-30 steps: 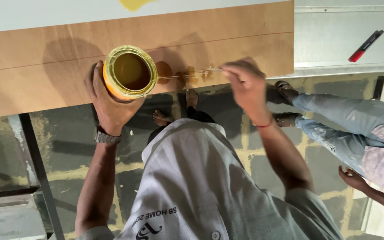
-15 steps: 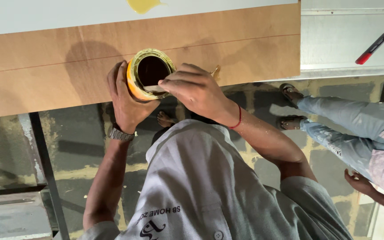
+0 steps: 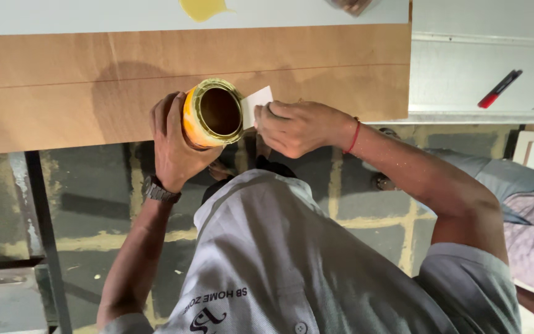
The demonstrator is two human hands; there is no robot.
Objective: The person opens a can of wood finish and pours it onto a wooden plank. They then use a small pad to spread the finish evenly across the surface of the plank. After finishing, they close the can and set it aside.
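Two hands over brown board (image 3: 125,93). Left hand (image 3: 171,145) wrapped around open tin (image 3: 212,113), tilted, mouth up toward camera, at board edge. Right hand (image 3: 298,127) pinching white card (image 3: 256,104) just beside tin rim. Red marker (image 3: 499,88) far right.

A carpentry workshop: long plywood boards (image 3: 186,74) lie across a metal-framed workbench (image 3: 44,235), a puddle of yellow adhesive (image 3: 202,8) on a white laminate sheet (image 3: 94,15), a red marker (image 3: 499,89) nearby, above rough stone flooring (image 3: 366,204).
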